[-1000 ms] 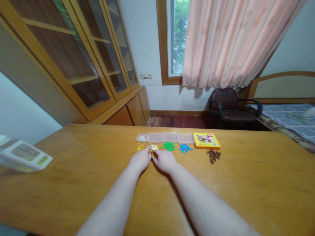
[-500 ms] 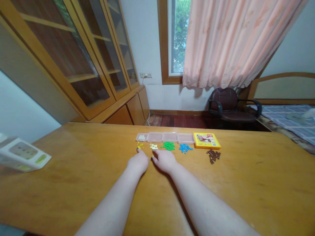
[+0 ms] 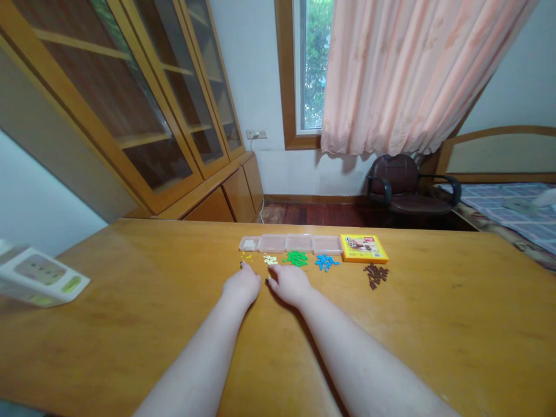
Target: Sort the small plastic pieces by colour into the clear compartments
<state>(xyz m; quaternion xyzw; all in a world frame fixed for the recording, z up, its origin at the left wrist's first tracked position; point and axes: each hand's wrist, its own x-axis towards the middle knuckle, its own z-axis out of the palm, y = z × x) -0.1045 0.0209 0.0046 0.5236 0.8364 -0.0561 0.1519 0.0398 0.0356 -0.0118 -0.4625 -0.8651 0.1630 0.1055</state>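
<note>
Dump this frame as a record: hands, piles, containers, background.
left hand: fingertip at the yellow pieces; contact unclear
right hand: fingers just on the near side of the cream pieces; grip unclear
piles, left to right: yellow, cream, green, blue, brown
trays: clear, in a row behind the first four piles
box: yellow, right of the trays, behind brown
surface: wooden table
background: chair, curtain
</note>
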